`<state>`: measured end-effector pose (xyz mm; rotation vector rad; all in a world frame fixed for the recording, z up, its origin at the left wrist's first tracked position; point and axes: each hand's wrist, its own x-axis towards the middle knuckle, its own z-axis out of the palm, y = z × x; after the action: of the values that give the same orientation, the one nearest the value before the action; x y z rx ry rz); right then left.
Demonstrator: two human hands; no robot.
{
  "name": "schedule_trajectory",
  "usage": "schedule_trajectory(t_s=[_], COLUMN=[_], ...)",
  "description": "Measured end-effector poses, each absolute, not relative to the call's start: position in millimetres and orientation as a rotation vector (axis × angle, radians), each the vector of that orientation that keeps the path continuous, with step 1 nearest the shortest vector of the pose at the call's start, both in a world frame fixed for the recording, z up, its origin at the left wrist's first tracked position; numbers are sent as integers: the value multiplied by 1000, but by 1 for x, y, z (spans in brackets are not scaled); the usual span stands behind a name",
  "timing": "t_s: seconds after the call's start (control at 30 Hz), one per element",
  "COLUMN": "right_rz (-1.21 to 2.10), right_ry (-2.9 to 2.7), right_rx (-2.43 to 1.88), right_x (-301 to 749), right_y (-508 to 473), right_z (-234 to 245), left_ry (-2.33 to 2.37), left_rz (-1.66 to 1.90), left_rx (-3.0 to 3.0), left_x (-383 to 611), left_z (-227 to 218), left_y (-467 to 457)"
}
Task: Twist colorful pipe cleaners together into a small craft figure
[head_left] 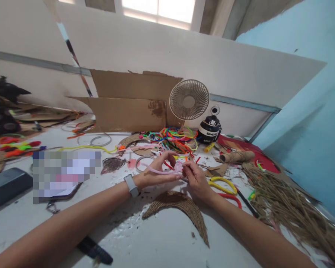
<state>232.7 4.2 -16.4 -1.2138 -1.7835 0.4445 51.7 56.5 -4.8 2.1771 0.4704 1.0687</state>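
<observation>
Both my hands meet over the middle of the white table (162, 242). My left hand (159, 169), with a grey watch on its wrist, is curled round a light pink pipe cleaner (163, 171) that runs across its palm. My right hand (194, 176) pinches the same pink pipe cleaner at its right end, where it is bunched into a small loop. A curved piece of corrugated cardboard (184, 208) lies on the table just below my hands.
A heap of coloured pipe cleaners (174, 137) lies behind my hands, before a small fan (189, 99) and a black speaker (209, 129). Cardboard sheets (128, 100) lean on the wall. Cardboard strips (284, 201) pile up at right, yellow and red loops (226, 188) beside my right wrist.
</observation>
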Motion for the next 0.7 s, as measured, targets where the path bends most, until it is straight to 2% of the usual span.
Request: schedule_trajectory(t_s=[0.7], right_rz=[332], right_ry=[-1971], right_rx=[-1085], right_x=[233], right_y=[5], right_z=[-21], left_ry=[461], left_rz=[953], left_rx=[2153], left_x=[53], left_z=[-11], left_y=[55])
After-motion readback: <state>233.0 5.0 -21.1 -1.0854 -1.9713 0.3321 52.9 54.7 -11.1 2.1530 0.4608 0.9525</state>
